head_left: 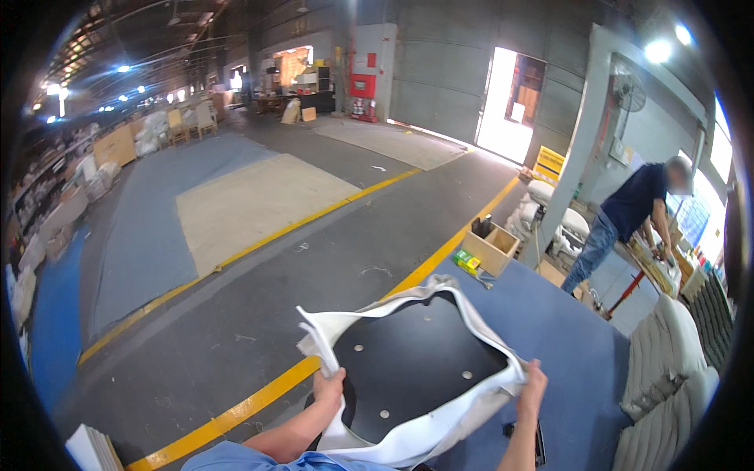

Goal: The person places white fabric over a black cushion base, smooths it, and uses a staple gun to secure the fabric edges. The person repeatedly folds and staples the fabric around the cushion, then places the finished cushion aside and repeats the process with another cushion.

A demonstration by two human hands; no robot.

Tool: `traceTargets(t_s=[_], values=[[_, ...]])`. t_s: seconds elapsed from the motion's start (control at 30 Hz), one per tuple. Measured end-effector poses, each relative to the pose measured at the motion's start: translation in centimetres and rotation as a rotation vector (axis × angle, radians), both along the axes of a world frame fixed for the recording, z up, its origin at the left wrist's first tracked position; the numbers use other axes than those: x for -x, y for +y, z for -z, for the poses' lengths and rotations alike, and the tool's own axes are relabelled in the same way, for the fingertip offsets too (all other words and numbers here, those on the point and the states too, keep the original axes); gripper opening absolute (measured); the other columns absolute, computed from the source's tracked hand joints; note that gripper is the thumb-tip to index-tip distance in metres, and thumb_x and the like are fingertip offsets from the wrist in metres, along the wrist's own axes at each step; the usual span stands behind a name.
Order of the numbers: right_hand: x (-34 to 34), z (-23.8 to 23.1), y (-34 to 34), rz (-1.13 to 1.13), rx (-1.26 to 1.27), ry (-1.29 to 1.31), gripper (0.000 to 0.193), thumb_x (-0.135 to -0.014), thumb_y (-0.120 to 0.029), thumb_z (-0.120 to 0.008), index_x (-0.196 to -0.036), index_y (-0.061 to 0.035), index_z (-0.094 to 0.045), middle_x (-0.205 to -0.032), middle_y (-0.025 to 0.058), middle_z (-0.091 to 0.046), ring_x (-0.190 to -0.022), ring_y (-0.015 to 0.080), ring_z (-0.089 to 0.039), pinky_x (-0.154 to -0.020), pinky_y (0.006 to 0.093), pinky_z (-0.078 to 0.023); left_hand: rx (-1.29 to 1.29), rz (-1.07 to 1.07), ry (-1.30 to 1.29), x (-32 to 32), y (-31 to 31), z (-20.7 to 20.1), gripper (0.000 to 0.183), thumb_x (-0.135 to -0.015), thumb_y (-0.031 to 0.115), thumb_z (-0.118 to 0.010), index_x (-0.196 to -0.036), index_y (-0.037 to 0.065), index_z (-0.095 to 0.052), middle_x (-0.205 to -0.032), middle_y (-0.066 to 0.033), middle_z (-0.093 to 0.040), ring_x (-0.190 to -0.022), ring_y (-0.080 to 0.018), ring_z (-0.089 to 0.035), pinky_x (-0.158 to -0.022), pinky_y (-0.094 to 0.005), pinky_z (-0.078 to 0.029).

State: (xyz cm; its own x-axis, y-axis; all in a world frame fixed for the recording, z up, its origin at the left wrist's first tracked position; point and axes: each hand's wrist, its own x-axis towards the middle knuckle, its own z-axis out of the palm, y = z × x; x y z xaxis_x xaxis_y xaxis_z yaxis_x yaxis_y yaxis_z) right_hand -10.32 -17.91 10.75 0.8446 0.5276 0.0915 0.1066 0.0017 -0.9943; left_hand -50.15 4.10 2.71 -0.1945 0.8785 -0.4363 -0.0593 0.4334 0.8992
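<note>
A black panel with several small round holes lies face up on the blue worktop. White padded fabric wraps under it and stands up loosely around its edges. On the left, my left hand is closed round the fabric's raised edge. My right hand grips the fabric at the right corner, fingers partly hidden behind it. Beside my right forearm lies a black object, partly covered, whose kind I cannot make out.
A wooden box and a green-yellow packet sit at the worktop's far edge. Stacked grey-white cushions line the right side. A person bends over a bench beyond a post. Yellow lines cross the grey floor.
</note>
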Motion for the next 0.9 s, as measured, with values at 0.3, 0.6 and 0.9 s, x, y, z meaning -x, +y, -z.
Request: traceTargets(t_s=[0.3,0.6,0.9], values=[[9.2,-23.5,-3.7,-0.089,-0.816,-0.643,0.092,-0.103,-0.078,-0.031,-0.123,0.0022,-0.07,-0.143,0.0186,-0.057,-0.132,0.028,-0.054,-0.116,0.045,-0.039,-0.093,0.899,-0.271,-12.8,-0.1,-6.4,0.088,-0.097,0.06,-0.071,-0.151,-0.005,-0.048,-0.142,-0.0165,-0.063,-0.125,-0.0266,-0.06,-0.106,-0.041,-0.048],[14.8,-22.7,8.2,-0.022,-0.246,-1.276,0.071,-0.112,-0.057,-0.033,-0.111,0.0007,-0.075,-0.111,0.0189,-0.073,-0.109,0.038,-0.067,-0.102,0.0463,-0.046,-0.83,1.171,-0.492,-12.1,-6.3,-22.5,0.084,-0.101,0.045,-0.071,-0.158,-0.005,-0.036,-0.151,-0.0231,-0.052,-0.142,-0.0279,-0.049,-0.117,-0.0405,-0.04],[10.0,-23.0,13.3,-0.236,-0.21,-1.018,0.043,-0.11,-0.034,-0.052,-0.112,0.002,-0.075,-0.129,0.0173,-0.07,-0.123,0.0345,-0.063,-0.112,0.0444,-0.042,-0.841,1.077,0.103,-6.2,-6.2,-20.7,0.069,-0.088,0.037,-0.081,-0.136,-0.006,-0.057,-0.124,-0.0277,-0.067,-0.118,-0.0423,-0.066,-0.102,-0.0431,-0.053]])
